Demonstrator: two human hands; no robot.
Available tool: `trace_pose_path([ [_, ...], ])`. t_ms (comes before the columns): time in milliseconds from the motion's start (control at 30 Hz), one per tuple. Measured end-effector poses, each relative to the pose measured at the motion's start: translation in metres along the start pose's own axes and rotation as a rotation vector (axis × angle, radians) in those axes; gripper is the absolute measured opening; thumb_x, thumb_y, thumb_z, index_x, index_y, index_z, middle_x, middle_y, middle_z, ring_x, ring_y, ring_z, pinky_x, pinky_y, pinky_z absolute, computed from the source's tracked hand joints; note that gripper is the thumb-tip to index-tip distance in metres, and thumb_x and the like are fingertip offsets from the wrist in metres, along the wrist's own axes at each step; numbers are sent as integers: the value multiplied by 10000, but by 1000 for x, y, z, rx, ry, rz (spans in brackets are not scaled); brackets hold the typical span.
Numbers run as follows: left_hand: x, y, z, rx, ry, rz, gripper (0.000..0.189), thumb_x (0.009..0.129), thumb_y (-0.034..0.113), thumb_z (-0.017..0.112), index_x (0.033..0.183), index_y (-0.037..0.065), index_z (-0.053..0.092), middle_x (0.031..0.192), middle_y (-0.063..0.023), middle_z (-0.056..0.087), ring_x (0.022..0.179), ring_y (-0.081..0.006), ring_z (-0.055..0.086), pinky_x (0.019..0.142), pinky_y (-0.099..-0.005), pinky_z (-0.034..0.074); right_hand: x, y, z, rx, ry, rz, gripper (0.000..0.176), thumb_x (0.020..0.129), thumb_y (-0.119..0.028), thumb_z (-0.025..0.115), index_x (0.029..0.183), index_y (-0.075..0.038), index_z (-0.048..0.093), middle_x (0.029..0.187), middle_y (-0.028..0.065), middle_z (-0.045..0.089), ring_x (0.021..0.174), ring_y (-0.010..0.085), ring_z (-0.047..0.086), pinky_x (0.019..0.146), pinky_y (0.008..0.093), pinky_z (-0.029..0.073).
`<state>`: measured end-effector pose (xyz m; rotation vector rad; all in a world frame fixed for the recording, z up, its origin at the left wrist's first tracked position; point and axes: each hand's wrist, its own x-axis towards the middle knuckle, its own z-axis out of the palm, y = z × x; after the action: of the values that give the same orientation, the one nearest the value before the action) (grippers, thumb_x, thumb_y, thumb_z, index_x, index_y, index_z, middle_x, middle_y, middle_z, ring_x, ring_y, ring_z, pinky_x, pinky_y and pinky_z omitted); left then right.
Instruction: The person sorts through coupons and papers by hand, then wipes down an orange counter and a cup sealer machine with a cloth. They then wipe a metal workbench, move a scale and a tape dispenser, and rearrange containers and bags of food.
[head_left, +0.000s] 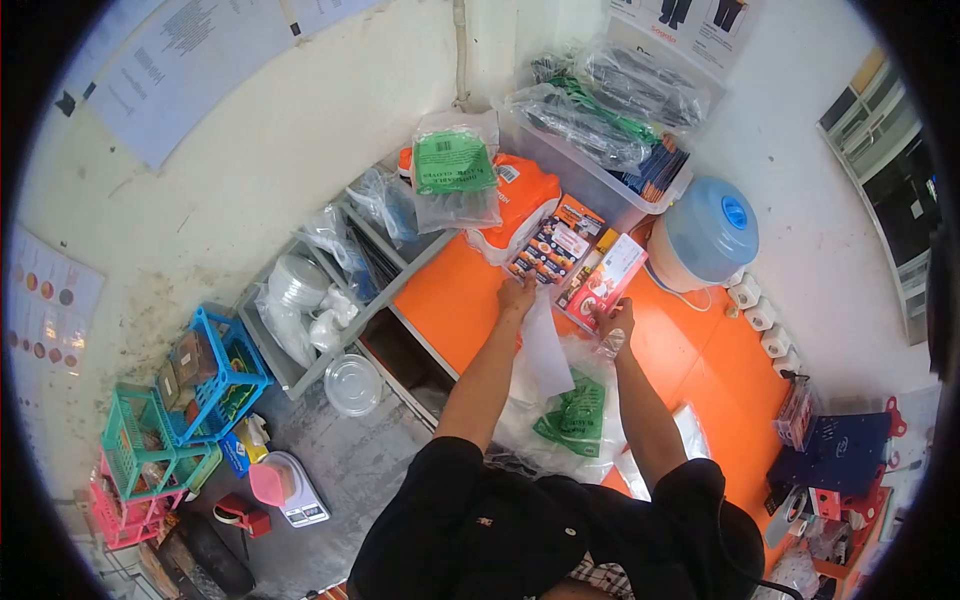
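Note:
My left hand (515, 298) is closed at the top of a white paper sheet (546, 345), which hangs down between my forearms. Its fingertips are close to the lower left corner of a stack of dark printed cards (550, 250). My right hand (614, 322) grips the lower right edge of a red and white printed leaflet (612, 272), its thumb and fingers partly hidden. Leaflet and cards lie side by side on the orange table (690, 345). Under the sheet, nearer my body, is a clear plastic bag with green print (575, 415).
Behind the cards stands a clear plastic bin (600, 190) with wrapped packs. A blue-lidded round container (705, 230) is to its right. On the left are a grey divided tray (290, 375), a round plastic lid (353, 385), a kitchen scale (300, 495) and coloured baskets (215, 370).

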<state>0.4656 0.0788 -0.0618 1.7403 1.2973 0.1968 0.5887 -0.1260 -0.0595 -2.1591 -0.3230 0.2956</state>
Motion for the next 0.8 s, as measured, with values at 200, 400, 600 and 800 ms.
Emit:
trace_pose_path([
  [200, -32, -26, -38, -273, 12, -12, 641, 931, 554, 516, 813, -51, 692, 760, -229, 682, 716, -361, 682, 654, -435, 520, -51, -45, -27, -106, 124, -269, 528, 877, -323, 716, 1231, -17, 471, 1006, 153, 637, 911, 209, 629, 787, 358, 510],
  [400, -93, -19, -83, -1747, -651, 323, 532, 1021, 552, 342, 707, 132, 431, 632, -51, 514, 471, -195, 509, 442, -322, 415, -200, -155, -25, 250, -951, -44, 592, 878, -199, 728, 1331, 16, 413, 1186, 139, 594, 1013, 200, 617, 869, 329, 510],
  [600, -92, -40, -112, -1994, -335, 257, 451, 1000, 494, 451, 794, 121, 596, 853, -81, 659, 769, -257, 655, 758, -398, 549, -213, -161, -28, 432, -1106, -27, 349, 860, -110, 740, 1147, 22, 593, 963, 53, 675, 891, 146, 655, 807, 314, 541],
  [800, -134, -78, -162, -1821, 70, -292, 488, 968, 555, 496, 1042, 85, 603, 701, -19, 556, 503, -159, 497, 494, -399, 522, -82, -88, -56, 612, -373, 3, 180, 947, -146, 621, 1104, -60, 644, 940, 2, 667, 779, 100, 606, 676, 246, 481],
])
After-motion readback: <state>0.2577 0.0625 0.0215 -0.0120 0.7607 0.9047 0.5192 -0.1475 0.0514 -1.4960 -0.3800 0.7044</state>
